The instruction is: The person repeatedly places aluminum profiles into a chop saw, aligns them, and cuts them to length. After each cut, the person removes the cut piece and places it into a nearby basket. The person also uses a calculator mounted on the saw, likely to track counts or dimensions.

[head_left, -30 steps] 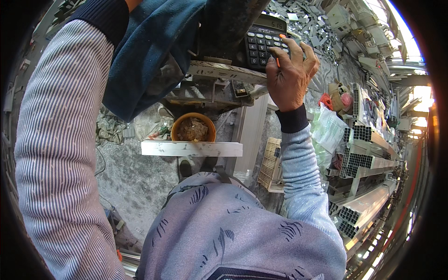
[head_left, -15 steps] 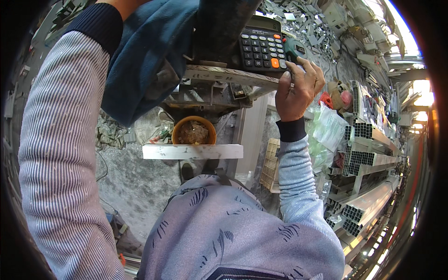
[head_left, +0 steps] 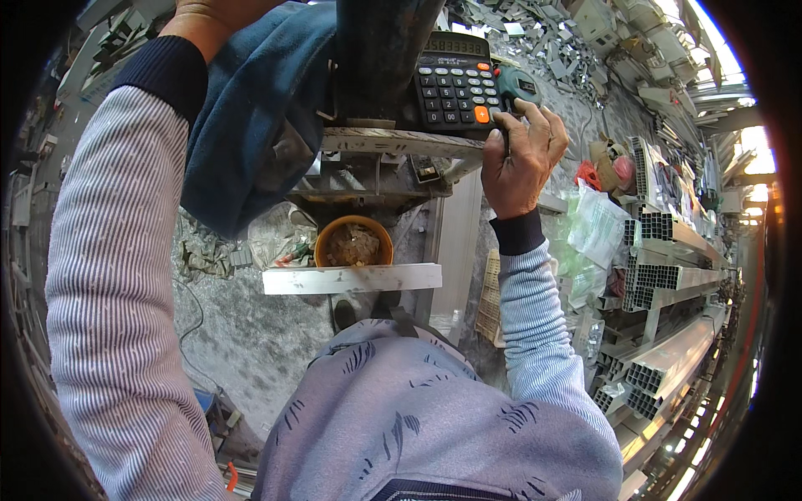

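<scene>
A black calculator (head_left: pixel 455 88) with grey and orange keys lies on a narrow wooden-edged ledge (head_left: pixel 409 141). My right hand (head_left: pixel 525 159) is at its lower right corner, with bent fingers slightly apart and a fingertip at the corner key. Nothing is visible in that hand. Just beyond the fingers sits a green tape measure (head_left: pixel 519 85). My left hand (head_left: pixel 225 12) reaches past the top edge at the upper left, above a dark blue cloth (head_left: pixel 251 125). Its fingers are out of sight, so whether it holds anything cannot be seen.
A dark upright column (head_left: pixel 380 58) stands left of the calculator. Below the ledge are a yellow bucket (head_left: pixel 318 249) of debris and a white bar (head_left: pixel 351 280). Metal tubes (head_left: pixel 668 284) are stacked at the right, near plastic sheeting (head_left: pixel 595 225). Metal offcuts (head_left: pixel 535 42) cover the far floor.
The view has shifted slightly, with the calculator and ledge a little further left. Digits now show on the calculator's display. My right hand stays by its lower right corner.
</scene>
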